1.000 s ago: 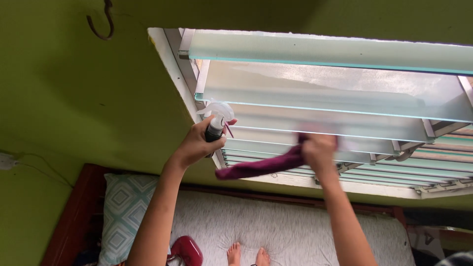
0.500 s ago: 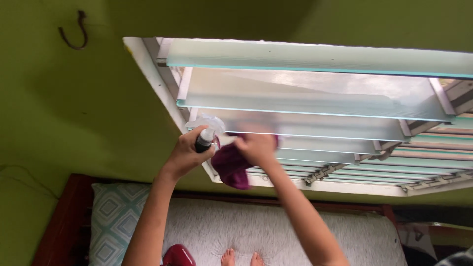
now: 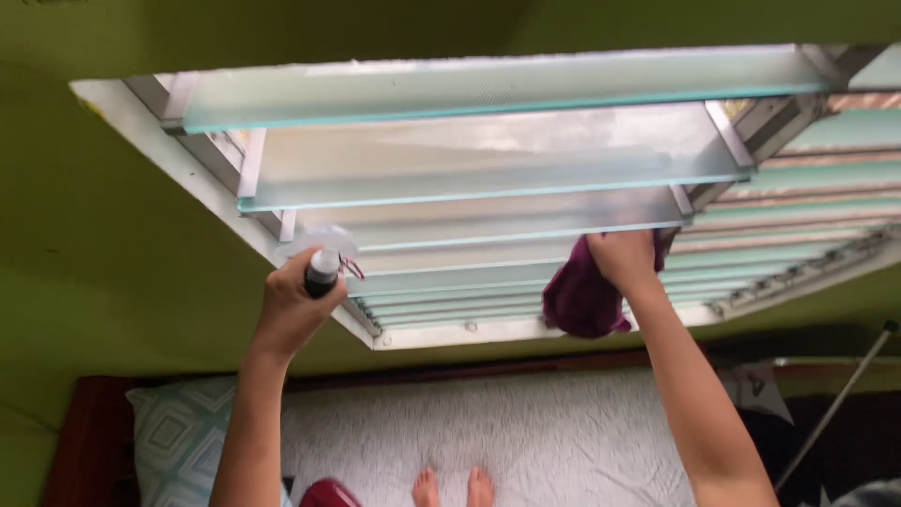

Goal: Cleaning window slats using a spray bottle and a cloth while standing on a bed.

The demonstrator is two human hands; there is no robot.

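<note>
Where the green wall point(image 3: 113, 244) fills the left of the view, we see a patterned pillow point(image 3: 174, 432) at the bottom, lying at the left end of the bed point(image 3: 526, 432). Just right of the wall, our left hand point(image 3: 293, 310) is raised and wrapped around the dark neck of a spray bottle point(image 3: 322, 268); the bottle's clear trigger head sits beside the left edge of the window frame point(image 3: 188, 174). The fingers are curled shut about the bottle, and we cannot tell whether one rests on the trigger. Below that arm, a dark red rounded object point(image 3: 328, 493) shows at the bottom edge, with our bare feet point(image 3: 453, 488) on the bed just to its right. Across the centre run the frosted glass slats point(image 3: 488, 150) of the louvre window, tilted open and stacked one behind another. Farther right, our right hand point(image 3: 621, 258) is clenched on a maroon cloth point(image 3: 582, 296), pressing it against a lower slat near the right end of this bank of slats; the loose part of the cloth hangs beneath the hand. At the far right, more slats point(image 3: 826, 178) of a second bank continue, and a thin pole point(image 3: 840, 404) leans below them.
</note>
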